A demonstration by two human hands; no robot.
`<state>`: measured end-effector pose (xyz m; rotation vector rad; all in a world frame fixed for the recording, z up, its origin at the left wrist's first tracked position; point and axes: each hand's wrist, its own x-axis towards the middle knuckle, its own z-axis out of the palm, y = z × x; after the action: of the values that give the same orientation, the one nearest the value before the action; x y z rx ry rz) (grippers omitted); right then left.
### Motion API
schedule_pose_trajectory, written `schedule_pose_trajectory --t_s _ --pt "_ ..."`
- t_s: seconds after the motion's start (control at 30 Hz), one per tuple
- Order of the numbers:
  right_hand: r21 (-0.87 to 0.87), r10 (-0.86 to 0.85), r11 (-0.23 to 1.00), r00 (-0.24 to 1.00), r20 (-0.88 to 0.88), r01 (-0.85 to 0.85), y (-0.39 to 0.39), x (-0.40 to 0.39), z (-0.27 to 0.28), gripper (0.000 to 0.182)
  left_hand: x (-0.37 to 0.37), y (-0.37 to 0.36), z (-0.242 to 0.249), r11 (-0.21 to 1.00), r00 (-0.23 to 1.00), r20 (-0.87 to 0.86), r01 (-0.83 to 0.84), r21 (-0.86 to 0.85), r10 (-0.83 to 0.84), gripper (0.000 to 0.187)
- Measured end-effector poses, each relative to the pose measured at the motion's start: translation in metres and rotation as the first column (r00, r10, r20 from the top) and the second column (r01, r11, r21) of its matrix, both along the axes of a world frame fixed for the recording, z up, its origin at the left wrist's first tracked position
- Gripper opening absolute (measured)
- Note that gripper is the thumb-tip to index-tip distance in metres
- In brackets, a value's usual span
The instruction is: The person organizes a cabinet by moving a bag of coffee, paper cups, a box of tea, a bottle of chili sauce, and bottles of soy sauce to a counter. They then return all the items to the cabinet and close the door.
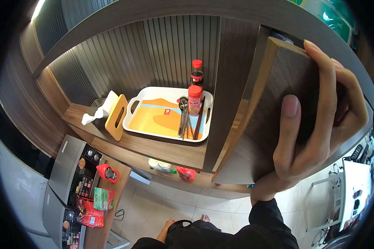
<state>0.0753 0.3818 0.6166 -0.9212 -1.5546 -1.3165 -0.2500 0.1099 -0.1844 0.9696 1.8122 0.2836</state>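
My right hand (pixel 320 120) is at the right on a dark wooden cabinet door (pixel 274 95), which stands ajar. Its thumb lies on the door's face and the index finger reaches the top edge; the other fingers bend around the far side. My left hand (pixel 166 230) hangs low by the black clothing, its fingers hidden. Left of the door, a white tray (pixel 137 128) with an orange pattern sits on the shelf. It bears a dark sauce bottle (pixel 197 76), a pink jar with a red lid (pixel 194 101) and several chopsticks or utensils (pixel 186 122).
A tissue box (pixel 117 118) with a yellow panel stands left of the tray. Below are a red bottle (pixel 107 173), red packets (pixel 90 211), a green box (pixel 101 198) and grey appliances (pixel 66 166). A white table (pixel 355 195) stands at the far right.
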Motion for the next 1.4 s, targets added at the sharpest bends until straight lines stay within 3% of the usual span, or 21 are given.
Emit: schedule_pose_trajectory --t_s 0.13,0.17,0.2,0.27,0.3,0.37,0.43,0.5,0.53,0.6,0.67,0.73,0.87,0.93,1.4 --pt "-0.101 -0.037 0.994 0.999 0.017 0.039 0.000 0.002 0.004 0.045 -0.001 0.004 0.010 0.999 0.999 -0.014 0.034 -0.040 -0.035 0.040" --pt "-0.063 0.022 0.998 0.993 0.115 -0.015 0.007 0.007 0.006 0.050 0.003 0.007 0.020 0.999 0.999 -0.021 0.034 0.012 -0.034 0.039" --pt "-0.031 0.073 0.997 0.974 0.216 -0.068 0.013 0.012 0.007 0.055 0.010 0.012 0.034 0.996 0.999 -0.038 0.033 0.086 -0.030 0.039" --pt "-0.032 0.057 0.998 0.947 0.317 -0.050 0.018 0.019 0.005 0.062 0.034 0.038 0.070 0.876 0.987 -0.158 0.049 0.480 0.031 0.029" --pt "-0.035 0.037 0.999 0.936 0.349 -0.026 0.018 0.022 0.002 0.066 0.047 0.068 0.102 0.785 0.998 -0.012 -0.046 0.617 0.068 0.023" --pt "-0.053 0.007 0.998 0.912 0.410 0.016 0.018 0.028 -0.006 0.074 0.089 0.133 0.261 0.608 0.983 -0.003 -0.112 0.786 0.185 0.021" --pt "-0.073 -0.009 0.996 0.886 0.464 0.049 0.016 0.033 -0.011 0.082 0.106 0.179 0.375 0.287 0.988 -0.089 0.049 0.957 0.128 0.030" --pt "-0.095 -0.011 0.993 0.858 0.513 0.070 0.015 0.041 -0.014 0.091 0.116 0.217 0.466 0.002 0.982 -0.152 0.153 0.988 0.110 0.055" --pt "-0.101 -0.012 0.992 0.847 0.531 0.077 0.014 0.042 -0.016 0.095 0.118 0.232 0.501 -0.083 0.988 -0.148 0.152 0.985 0.054 0.076" --pt "-0.115 -0.010 0.990 0.834 0.551 0.087 0.013 0.044 -0.019 0.104 0.138 0.269 0.567 -0.255 0.996 0.058 -0.074 0.964 -0.069 0.104" --pt "-0.129 -0.005 0.987 0.823 0.568 0.095 0.013 0.046 -0.020 0.112 0.144 0.292 0.587 0.023 0.971 0.048 -0.044 0.999 -0.234 0.122" --pt "-0.151 -0.013 0.980 0.805 0.593 0.126 0.012 0.048 -0.018 0.115 0.150 0.301 0.586 0.198 0.923 0.142 -0.074 0.978 -0.359 0.136" --pt "-0.134 -0.014 0.984 0.799 0.601 0.118 0.017 0.047 -0.019 0.111 0.155 0.308 0.565 0.393 0.821 0.394 -0.229 0.891 -0.414 0.144" --pt "-0.127 0.009 0.989 0.821 0.570 0.077 0.020 0.043 -0.022 0.109 0.155 0.305 0.555 0.442 0.812 0.434 -0.249 0.862 -0.391 0.144" --pt "-0.091 0.099 0.994 0.912 0.397 -0.068 0.030 0.023 -0.040 0.096 0.156 0.307 0.539 0.343 0.863 0.344 -0.217 0.914 -0.370 0.133"
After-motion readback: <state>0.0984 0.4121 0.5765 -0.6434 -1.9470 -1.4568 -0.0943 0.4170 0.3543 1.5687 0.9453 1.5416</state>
